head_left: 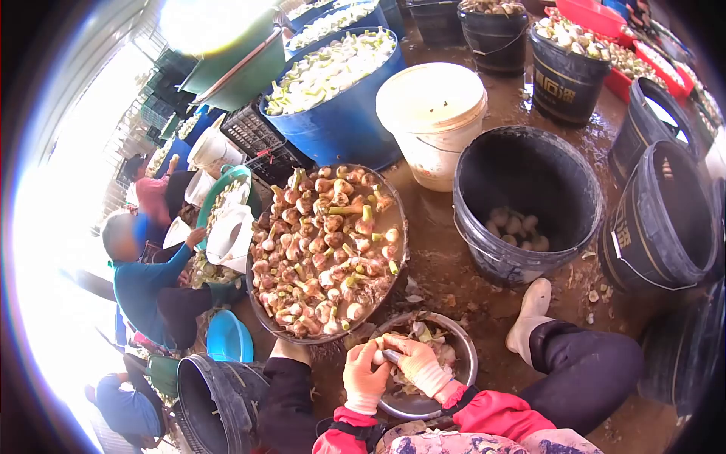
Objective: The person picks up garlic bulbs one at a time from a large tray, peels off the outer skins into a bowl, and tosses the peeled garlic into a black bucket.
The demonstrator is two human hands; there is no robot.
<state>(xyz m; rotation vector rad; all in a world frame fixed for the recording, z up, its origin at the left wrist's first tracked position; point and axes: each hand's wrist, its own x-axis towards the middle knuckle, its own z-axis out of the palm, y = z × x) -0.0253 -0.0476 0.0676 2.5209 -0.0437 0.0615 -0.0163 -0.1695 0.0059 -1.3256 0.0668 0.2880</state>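
Observation:
Over a metal bowl [470, 356] of peelings, my two gloved hands meet. My left hand [366, 376] is closed around a pale garlic bulb [379, 357]. In my right hand [420, 365] is a small tool [391, 356], probably a knife, its tip against the bulb. Just beyond them stands a wide round tub [403, 250] heaped with unpeeled garlic bulbs [318, 242] with short stems. To its right, a black bucket [484, 246] holds several pale peeled bulbs [518, 227] at its bottom.
A white bucket [435, 155] and a blue tub [333, 129] full of cut stems stand behind. More black buckets [658, 227] line the right. Several people [155, 280] sit at the left near a blue basin [229, 337]. My boot [529, 318] rests by the black bucket.

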